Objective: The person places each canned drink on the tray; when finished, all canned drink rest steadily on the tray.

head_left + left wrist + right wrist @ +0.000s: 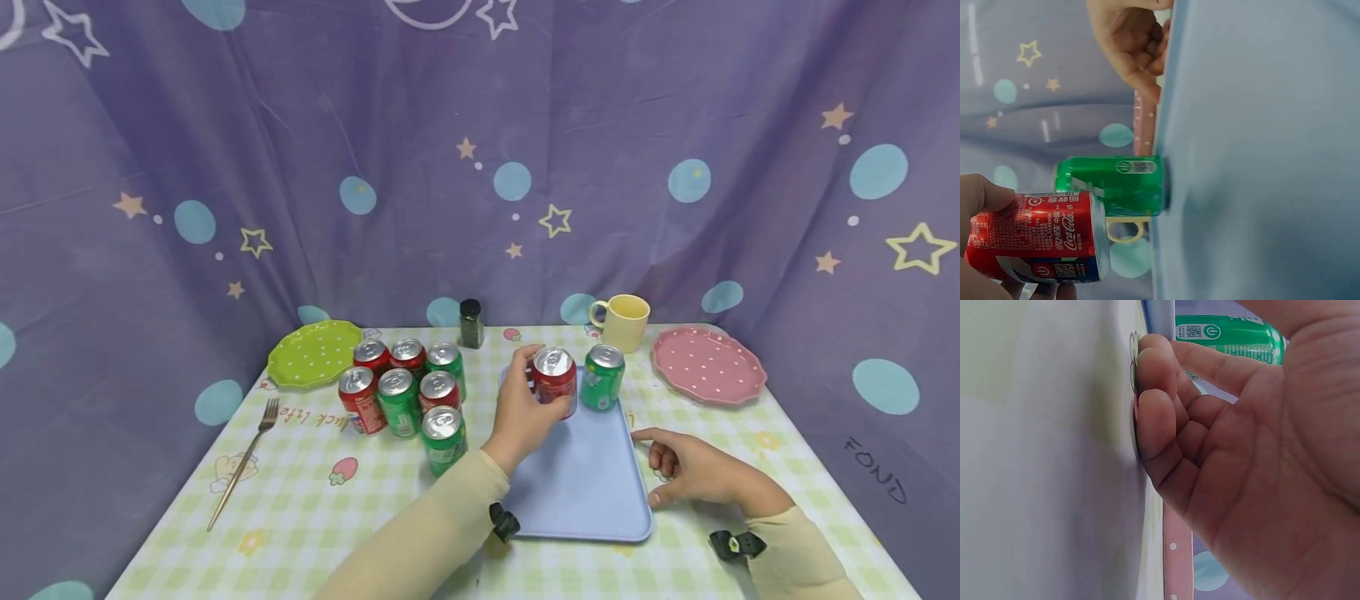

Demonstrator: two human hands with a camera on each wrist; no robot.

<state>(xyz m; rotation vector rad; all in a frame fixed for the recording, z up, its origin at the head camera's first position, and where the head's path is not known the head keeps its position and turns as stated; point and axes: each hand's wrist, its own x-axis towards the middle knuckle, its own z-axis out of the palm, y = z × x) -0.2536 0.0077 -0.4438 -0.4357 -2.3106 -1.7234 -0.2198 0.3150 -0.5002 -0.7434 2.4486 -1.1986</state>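
My left hand [522,421] grips a red Coca-Cola can [555,385] around its sides, thumb on one side and fingers on the other. In the left wrist view the can's base [1102,234] is apart from the light blue tray [581,492], held above it. A green soda can [602,382] stands upright at the tray's far right corner, just beside the red one. My right hand [701,473] rests at the tray's right edge, with index finger and thumb against the rim. Its other fingers [1157,422] bend loosely against the tablecloth, holding nothing.
Several red and green cans [399,402] stand grouped left of the tray. A fork [243,462] and a green plate [315,354] lie farther left. Behind are a spice jar [471,325] and a yellow mug [626,322]; a pink plate [708,367] is at right.
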